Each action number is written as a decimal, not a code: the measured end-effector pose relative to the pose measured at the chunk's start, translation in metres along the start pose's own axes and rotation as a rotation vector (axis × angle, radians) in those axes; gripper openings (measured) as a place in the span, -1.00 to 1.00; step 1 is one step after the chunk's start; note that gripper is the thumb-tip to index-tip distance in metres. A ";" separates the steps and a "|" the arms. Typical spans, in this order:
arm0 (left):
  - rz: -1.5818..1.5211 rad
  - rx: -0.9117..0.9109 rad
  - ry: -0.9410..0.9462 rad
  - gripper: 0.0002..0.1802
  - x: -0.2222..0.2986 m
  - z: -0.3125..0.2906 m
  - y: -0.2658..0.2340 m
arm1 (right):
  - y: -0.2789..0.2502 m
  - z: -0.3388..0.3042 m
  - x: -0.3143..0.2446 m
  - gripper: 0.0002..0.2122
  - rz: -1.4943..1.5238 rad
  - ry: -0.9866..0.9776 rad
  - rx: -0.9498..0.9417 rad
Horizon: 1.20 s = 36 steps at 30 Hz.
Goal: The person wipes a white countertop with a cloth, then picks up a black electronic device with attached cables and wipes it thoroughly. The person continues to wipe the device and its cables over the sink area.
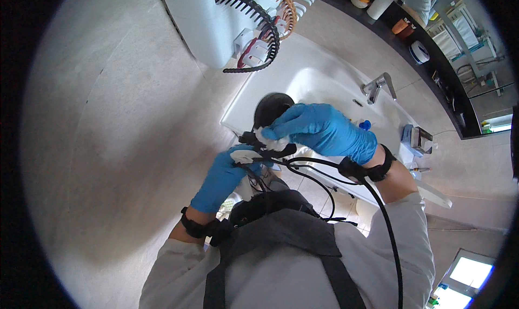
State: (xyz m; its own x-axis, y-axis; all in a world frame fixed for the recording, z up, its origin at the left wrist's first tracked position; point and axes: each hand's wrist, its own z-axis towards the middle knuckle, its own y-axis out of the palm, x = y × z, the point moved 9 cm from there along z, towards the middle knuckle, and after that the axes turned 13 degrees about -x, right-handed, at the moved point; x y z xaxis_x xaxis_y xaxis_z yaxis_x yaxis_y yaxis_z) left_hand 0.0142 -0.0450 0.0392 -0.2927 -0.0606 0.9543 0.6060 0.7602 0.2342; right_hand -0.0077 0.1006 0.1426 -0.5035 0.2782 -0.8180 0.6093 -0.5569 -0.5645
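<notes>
In the middle, my right hand [324, 128], in a blue glove, has its fingers closed on a crumpled white wad [272, 141], tissue or cloth. Just behind that wad is a dark, rounded object [272, 108] in front of the sink's left part. Its lower part is hidden, and I cannot tell its kind. My left hand [226, 171], also gloved in blue, is lower and to the left, closed around a smooth whitish piece [244, 156]. Black fittings [248, 138] sit between the two hands.
Beyond my hands lies a white sink [319, 87] with a chrome tap [378, 87]. A white holder [200, 22] with hair bands hangs at upper left. Black cables [324, 165] loop from my right wrist. A black shelf [432, 76] with toiletries runs along the right, beside a box [420, 140].
</notes>
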 end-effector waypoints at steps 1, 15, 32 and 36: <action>0.022 0.019 -0.022 -0.71 -0.001 -0.001 -0.002 | -0.004 -0.004 0.000 -0.73 -0.067 -0.010 0.046; -0.020 0.090 -0.019 -0.65 0.005 -0.008 -0.009 | -0.030 -0.033 0.003 -0.76 0.139 0.052 0.204; 0.063 0.069 -0.023 -0.69 0.016 0.010 0.004 | 0.016 -0.020 -0.024 -0.67 -0.546 0.016 -0.118; 0.205 0.042 0.080 -0.77 0.031 0.017 0.004 | 0.005 -0.038 -0.009 -0.67 -0.367 0.104 -0.051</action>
State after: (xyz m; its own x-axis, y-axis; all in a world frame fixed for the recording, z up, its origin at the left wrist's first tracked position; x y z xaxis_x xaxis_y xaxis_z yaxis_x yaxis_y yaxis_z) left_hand -0.0051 -0.0326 0.0669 -0.1055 0.0479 0.9933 0.6150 0.7881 0.0274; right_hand 0.0227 0.1251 0.1430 -0.6306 0.5309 -0.5662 0.4313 -0.3667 -0.8243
